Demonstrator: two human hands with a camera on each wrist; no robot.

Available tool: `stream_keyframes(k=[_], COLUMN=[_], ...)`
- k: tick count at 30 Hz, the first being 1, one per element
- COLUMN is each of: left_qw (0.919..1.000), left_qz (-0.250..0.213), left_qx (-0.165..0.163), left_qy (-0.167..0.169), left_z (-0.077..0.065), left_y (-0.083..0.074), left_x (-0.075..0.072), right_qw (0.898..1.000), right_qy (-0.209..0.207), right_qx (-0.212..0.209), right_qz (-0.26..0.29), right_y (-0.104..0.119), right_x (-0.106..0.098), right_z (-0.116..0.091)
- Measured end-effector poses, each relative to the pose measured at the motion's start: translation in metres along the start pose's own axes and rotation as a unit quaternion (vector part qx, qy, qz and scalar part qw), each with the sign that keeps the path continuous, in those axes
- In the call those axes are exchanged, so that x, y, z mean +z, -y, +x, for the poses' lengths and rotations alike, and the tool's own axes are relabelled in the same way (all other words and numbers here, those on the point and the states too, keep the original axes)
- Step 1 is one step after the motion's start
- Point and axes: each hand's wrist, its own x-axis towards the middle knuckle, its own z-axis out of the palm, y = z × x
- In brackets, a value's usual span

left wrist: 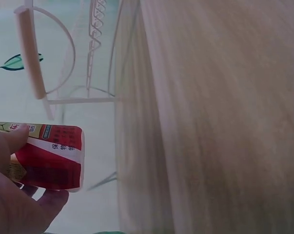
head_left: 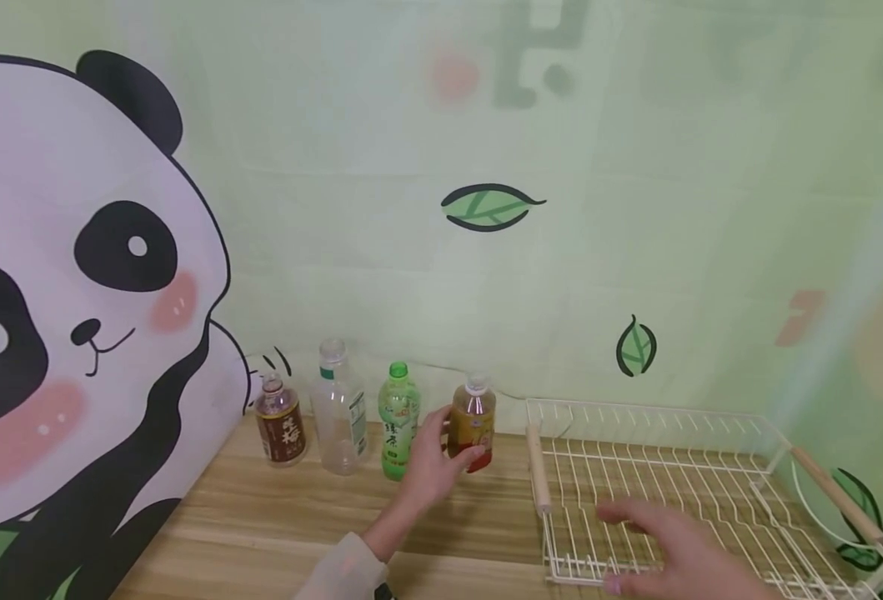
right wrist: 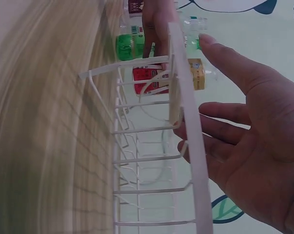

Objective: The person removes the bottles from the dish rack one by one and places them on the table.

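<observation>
My left hand [head_left: 435, 462] grips a small plastic bottle with a yellow and red label [head_left: 474, 421], thumb on one side and fingers on the other. In the left wrist view a gap shows between the base of this bottle [left wrist: 51, 156] and the wooden table. Just left of it stands a green bottle [head_left: 398, 408] with a green cap. My right hand [head_left: 674, 546] holds nothing; its fingers are spread above the front left part of a white wire dish rack [head_left: 636, 479]. The right wrist view shows this hand [right wrist: 254, 117] beside the rack's rim.
Further left on the wooden table [head_left: 291, 521] stand a clear bottle [head_left: 339, 421] and a short bottle with a dark red label [head_left: 281, 425]. The rack has a wooden handle [head_left: 538, 468] at each end. Behind everything hangs a pale green backdrop with a printed panda [head_left: 51, 192].
</observation>
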Motion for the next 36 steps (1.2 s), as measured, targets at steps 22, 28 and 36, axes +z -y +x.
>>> stream_keyframes(k=[22,28,36], left_qw=[0.9990,0.9985,0.9973], left_qz=[0.008,0.033,0.039], left_qx=[-0.034,-0.030,-0.028], left_qy=[0.026,0.033,0.055], left_z=[0.004,0.003,0.003], left_y=[0.020,0.022,0.030], left_x=[0.015,0.018,0.024], right_qw=[0.992,0.991,0.989], right_qy=[0.094,0.109,0.118], right_qx=[-0.018,-0.016,0.004], right_qz=[0.081,0.079,0.089], right_y=[-0.013,-0.017,-0.016], right_x=[0.014,0.015,0.014], right_z=[0.012,0.013,0.013])
